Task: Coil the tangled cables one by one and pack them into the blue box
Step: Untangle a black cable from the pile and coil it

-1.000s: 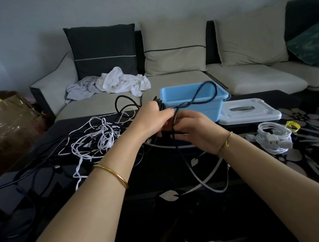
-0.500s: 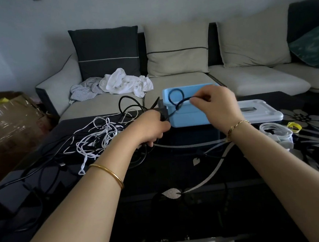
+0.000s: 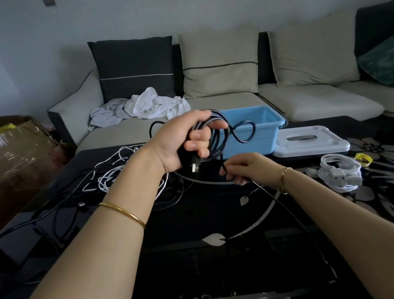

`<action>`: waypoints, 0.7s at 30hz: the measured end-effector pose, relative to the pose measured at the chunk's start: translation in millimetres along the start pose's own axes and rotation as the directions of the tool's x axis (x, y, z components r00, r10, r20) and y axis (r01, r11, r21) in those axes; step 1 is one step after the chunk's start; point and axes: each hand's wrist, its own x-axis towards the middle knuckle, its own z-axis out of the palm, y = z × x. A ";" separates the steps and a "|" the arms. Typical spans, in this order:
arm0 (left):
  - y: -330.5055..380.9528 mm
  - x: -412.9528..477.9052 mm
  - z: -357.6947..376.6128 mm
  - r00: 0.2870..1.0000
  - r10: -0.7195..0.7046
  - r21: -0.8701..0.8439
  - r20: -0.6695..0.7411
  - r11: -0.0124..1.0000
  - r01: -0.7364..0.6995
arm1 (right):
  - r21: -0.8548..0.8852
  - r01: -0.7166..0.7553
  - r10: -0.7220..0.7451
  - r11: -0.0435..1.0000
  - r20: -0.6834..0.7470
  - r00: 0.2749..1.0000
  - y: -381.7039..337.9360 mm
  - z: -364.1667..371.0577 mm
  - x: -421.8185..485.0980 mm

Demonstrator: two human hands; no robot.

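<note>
Over a glossy black table (image 3: 199, 255) (sofa (image 3: 317, 102) behind), left hand (image 3: 179, 141) grips coiled black cable (image 3: 215, 138); right hand (image 3: 244, 169) pinches its tail.

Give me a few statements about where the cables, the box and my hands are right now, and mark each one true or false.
1. The left hand holds a coil of black cable. True.
2. The white lid sits on the blue box. False: the lid lies on the table beside the open box.
3. The right hand holds nothing. False: it pinches the loose run of the black cable.
4. A coiled white cable lies on the table right of the lid. True.
5. The tangled white cables are in the box. False: they lie on the table, left of the hands.
</note>
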 end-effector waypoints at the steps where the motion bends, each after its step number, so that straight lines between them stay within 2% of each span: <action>1: 0.3 1.5 -2.8 0.999 0.006 -0.098 -0.054 0.995 -0.011 | 0.021 -0.004 0.003 1.000 0.040 0.999 0.1 2.1 0.4; 4: -0.8 5.4 -11.8 0.980 0.016 -0.341 -0.196 0.936 -0.083 | 0.197 -0.023 0.013 0.980 0.056 0.998 -4.3 3.8 0.0; 8: -4.2 6.3 -24.6 0.945 0.039 -0.515 -0.325 0.831 -0.211 | 0.500 0.054 0.023 0.864 -0.146 0.989 -5.9 0.4 1.1; 10: -5.3 6.4 -28.4 0.936 0.041 -0.560 -0.349 0.792 -0.243 | 0.494 0.101 0.047 0.864 -0.279 0.959 -4.8 -2.1 1.8; 12: -7.2 7.3 -30.3 0.930 0.039 -0.588 -0.366 0.765 -0.264 | 0.461 0.056 0.139 0.886 -0.379 0.915 -2.6 -3.0 4.3; 16: -7.9 9.2 -29.9 0.915 0.046 -0.575 -0.401 0.765 -0.291 | 0.556 -0.038 0.360 0.831 -0.484 0.797 5.3 -9.3 8.7; 18: -5.0 7.6 -33.0 0.900 0.072 -0.592 -0.430 0.731 -0.341 | 0.592 -0.090 0.451 0.801 -0.496 0.742 11.5 -18.8 8.7; 19: -3.2 6.5 -35.4 0.894 0.085 -0.604 -0.439 0.709 -0.364 | 0.568 -0.142 0.472 0.810 -0.490 0.733 15.6 -23.2 8.1; 21: -1.3 4.3 -39.2 0.889 0.103 -0.627 -0.447 0.672 -0.393 | 0.427 -0.231 0.435 0.874 -0.477 0.764 24.9 -27.4 7.6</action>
